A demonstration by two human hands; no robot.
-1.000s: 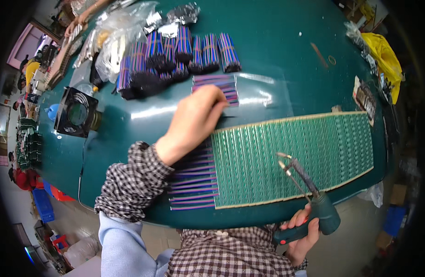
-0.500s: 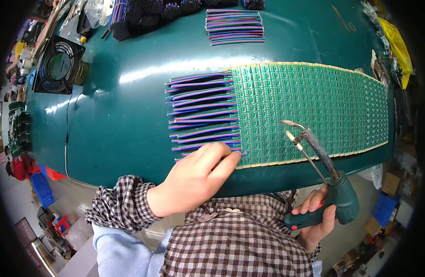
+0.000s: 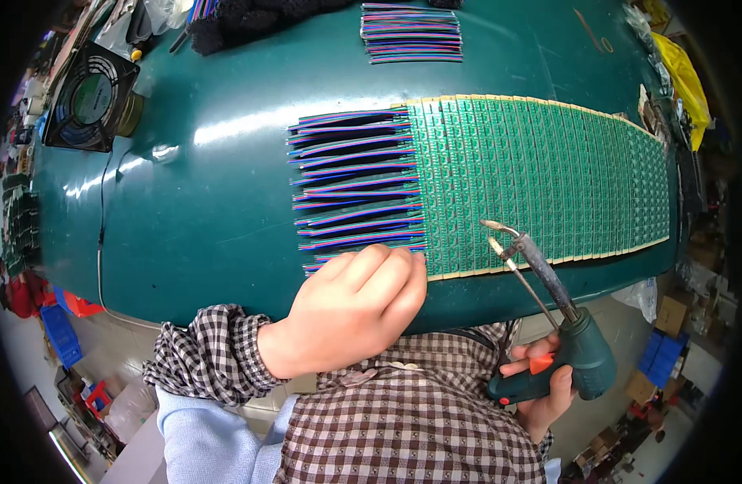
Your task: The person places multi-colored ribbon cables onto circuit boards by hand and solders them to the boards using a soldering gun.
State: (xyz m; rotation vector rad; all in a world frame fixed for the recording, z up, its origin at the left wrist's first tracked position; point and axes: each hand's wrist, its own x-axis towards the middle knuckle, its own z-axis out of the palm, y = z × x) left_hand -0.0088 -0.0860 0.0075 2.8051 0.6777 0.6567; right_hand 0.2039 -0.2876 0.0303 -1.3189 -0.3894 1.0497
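Observation:
My left hand [image 3: 356, 302] is closed at the near left corner of the circuit board panel [image 3: 540, 181], its fingertips pinched on a flat multi-wire cable and partly hidden by the hand itself. Several such cables [image 3: 356, 169], striped black, blue, red and green, lie in a row with their right ends along the panel's left edge. In my right hand [image 3: 544, 391] is a dark green soldering gun [image 3: 589, 355] with a red trigger. Its bent metal tip and a thin feed tube point up and left, over the panel's near part.
More cables [image 3: 411, 34] lie in a neat stack at the far side of the green table [image 3: 202, 218]. A black fan [image 3: 90, 97] stands at the left, its cord running to the near edge. Dark cable bundles [image 3: 258, 24] lie far left, yellow plastic [image 3: 681, 85] far right.
The view has shifted slightly, so the table items sit higher. My left fingers have curled in more over the panel's corner. The soldering gun remains in my right hand, its red trigger now more visible.

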